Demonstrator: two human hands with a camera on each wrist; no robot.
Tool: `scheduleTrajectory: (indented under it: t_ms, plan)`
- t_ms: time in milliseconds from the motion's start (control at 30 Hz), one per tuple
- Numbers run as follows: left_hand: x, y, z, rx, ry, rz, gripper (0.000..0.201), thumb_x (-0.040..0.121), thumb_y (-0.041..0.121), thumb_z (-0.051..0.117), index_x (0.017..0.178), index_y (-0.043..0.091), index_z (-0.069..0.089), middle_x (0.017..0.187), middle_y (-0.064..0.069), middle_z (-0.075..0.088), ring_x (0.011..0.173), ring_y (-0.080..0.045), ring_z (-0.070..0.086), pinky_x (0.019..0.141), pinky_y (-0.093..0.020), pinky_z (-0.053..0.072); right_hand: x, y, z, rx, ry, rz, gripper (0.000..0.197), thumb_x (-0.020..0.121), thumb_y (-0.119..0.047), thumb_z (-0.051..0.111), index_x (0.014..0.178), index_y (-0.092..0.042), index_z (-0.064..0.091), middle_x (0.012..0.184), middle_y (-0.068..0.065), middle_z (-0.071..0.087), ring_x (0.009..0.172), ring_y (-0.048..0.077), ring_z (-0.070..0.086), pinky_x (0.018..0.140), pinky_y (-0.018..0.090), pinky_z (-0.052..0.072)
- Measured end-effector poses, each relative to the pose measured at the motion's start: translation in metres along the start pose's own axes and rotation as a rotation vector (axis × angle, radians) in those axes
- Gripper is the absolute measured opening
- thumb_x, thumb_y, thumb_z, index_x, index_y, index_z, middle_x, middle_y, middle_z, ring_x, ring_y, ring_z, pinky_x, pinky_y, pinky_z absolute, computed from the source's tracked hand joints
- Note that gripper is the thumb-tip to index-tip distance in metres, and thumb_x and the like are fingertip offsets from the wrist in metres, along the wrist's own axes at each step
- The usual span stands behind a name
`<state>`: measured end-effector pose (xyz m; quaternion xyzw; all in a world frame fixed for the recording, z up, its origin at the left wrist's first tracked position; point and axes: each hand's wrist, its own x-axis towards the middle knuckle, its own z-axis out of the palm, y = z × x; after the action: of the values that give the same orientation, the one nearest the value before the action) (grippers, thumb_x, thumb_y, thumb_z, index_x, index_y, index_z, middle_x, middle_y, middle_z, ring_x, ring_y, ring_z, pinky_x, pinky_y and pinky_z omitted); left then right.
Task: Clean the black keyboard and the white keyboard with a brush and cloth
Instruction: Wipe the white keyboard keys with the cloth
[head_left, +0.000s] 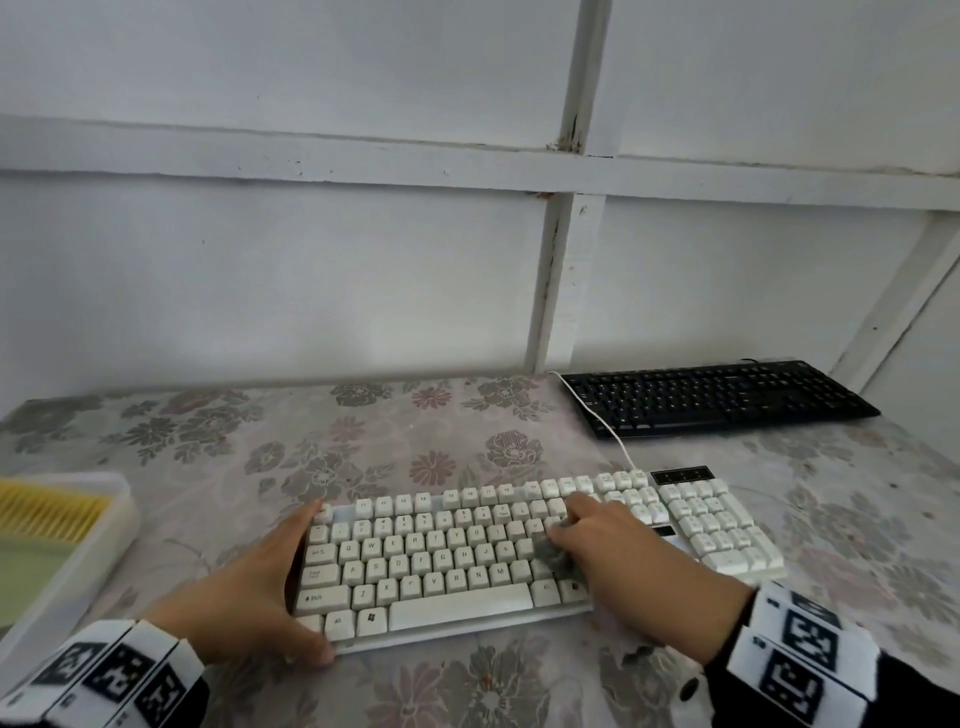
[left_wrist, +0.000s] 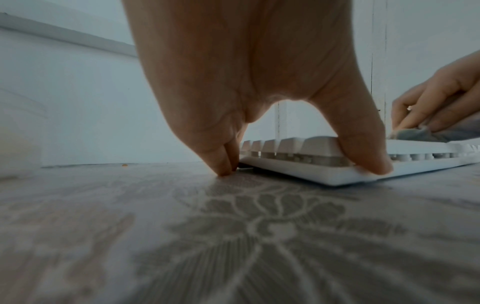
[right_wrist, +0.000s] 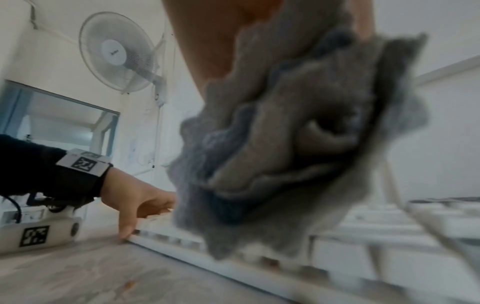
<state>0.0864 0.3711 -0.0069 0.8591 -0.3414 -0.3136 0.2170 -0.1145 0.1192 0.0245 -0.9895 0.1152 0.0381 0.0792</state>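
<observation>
The white keyboard (head_left: 441, 551) lies across the near middle of the table. My left hand (head_left: 291, 582) grips its left end: the thumb (left_wrist: 369, 160) presses on the front corner and the fingers (left_wrist: 223, 162) reach down behind the back corner. My right hand (head_left: 613, 545) holds a crumpled grey cloth (head_left: 553, 553) on the keys right of the middle. In the right wrist view the cloth (right_wrist: 285, 133) hangs bunched over the keyboard (right_wrist: 233, 267). The black keyboard (head_left: 717, 397) lies untouched at the back right. A yellow-bristled brush (head_left: 52, 512) lies in a tray at the left.
A white plastic tray (head_left: 104, 551) sits at the table's left edge, with a green item in it beside the brush. A white cable (head_left: 608, 431) runs from the white keyboard past the black one. The floral tablecloth (head_left: 415, 431) ends at a white wall. A fan (right_wrist: 116, 51) hangs on the wall.
</observation>
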Motion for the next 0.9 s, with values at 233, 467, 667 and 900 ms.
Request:
scheduleTrajectory:
  t_ms: [233,467,667,900]
  plan:
    - [0.000,-0.002,0.000,-0.010,0.012,0.026,0.144,0.036,0.051,0.085,0.145,0.034,-0.007,0.150,0.013,0.017,0.132,-0.005,0.026,0.111,-0.025,0.023,-0.020,0.051,-0.008,0.006,-0.026,0.204,0.026,0.092,-0.012,0.048,0.070,-0.021,0.059,0.084,-0.012,0.033,0.077,0.009,0.045,0.059,0.012,0.031]
    - [-0.001,0.002,-0.002,-0.027,-0.015,0.017,0.152,0.029,0.059,0.085,0.145,0.032,-0.009,0.152,0.011,0.014,0.135,-0.007,0.023,0.114,-0.028,0.020,-0.028,0.069,-0.035,0.046,0.092,0.237,0.026,0.095,-0.013,0.047,0.097,-0.015,0.073,0.093,-0.003,0.047,0.075,0.003,0.049,0.065,0.007,0.037]
    - [-0.002,0.006,-0.001,-0.036,-0.007,0.021,0.150,0.027,0.055,0.084,0.145,0.029,-0.005,0.149,0.010,0.020,0.127,-0.004,0.028,0.111,-0.026,0.023,-0.022,0.069,-0.004,0.009,0.043,0.206,0.024,0.095,-0.017,0.049,0.104,-0.023,0.070,0.099,-0.004,0.047,0.094,0.020,0.048,0.078,0.023,0.041]
    - [0.002,0.000,-0.001,-0.036,-0.004,-0.003,0.144,0.036,0.048,0.087,0.145,0.031,-0.005,0.146,0.008,0.026,0.125,-0.007,0.032,0.106,-0.025,0.028,-0.033,0.079,-0.017,-0.165,-0.044,0.305,0.035,0.093,-0.009,0.047,0.063,-0.026,0.043,0.082,-0.013,0.025,0.084,0.016,0.032,0.060,0.021,0.028]
